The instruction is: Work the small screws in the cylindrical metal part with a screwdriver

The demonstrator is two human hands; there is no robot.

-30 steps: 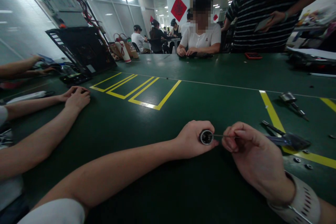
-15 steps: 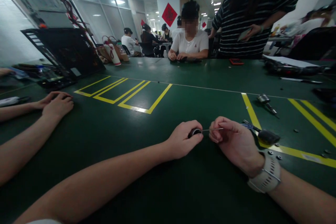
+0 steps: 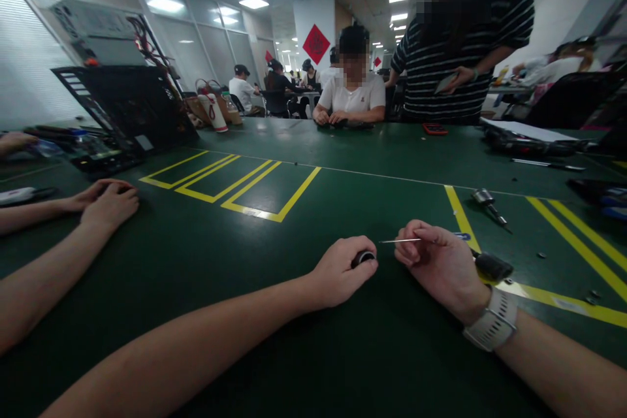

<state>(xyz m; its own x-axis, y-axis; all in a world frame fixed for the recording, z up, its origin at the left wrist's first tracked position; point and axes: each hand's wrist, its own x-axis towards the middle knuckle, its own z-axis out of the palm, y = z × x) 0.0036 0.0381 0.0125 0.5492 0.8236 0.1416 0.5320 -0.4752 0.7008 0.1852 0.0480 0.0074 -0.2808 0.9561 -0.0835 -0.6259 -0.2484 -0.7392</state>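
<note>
My left hand point(image 3: 340, 274) is closed around a small dark round part point(image 3: 363, 258) with a shiny rim, its end turned to the right. Most of that part is hidden by my fingers. My right hand point(image 3: 438, 264), with a pale watch strap on the wrist, pinches a thin straight metal rod point(image 3: 394, 241). The rod points left, its tip just short of the round part and apart from it. Behind my right wrist lies a tool with a thick black end point(image 3: 494, 266). A silver metal piece with a narrow shaft point(image 3: 488, 204) lies farther back.
Yellow tape point(image 3: 539, 295) marks the green table point(image 3: 235, 261). Small nut-like pieces point(image 3: 592, 297) lie at right. Another person's hands point(image 3: 110, 202) rest at left, near a black open-framed case point(image 3: 132, 111). Across the table are a seated person point(image 3: 353, 95) and a standing person point(image 3: 460, 65).
The rod's tip has come away from the round part to the right, leaving a small gap. Both hands keep their grip. The view has tilted up slightly.
</note>
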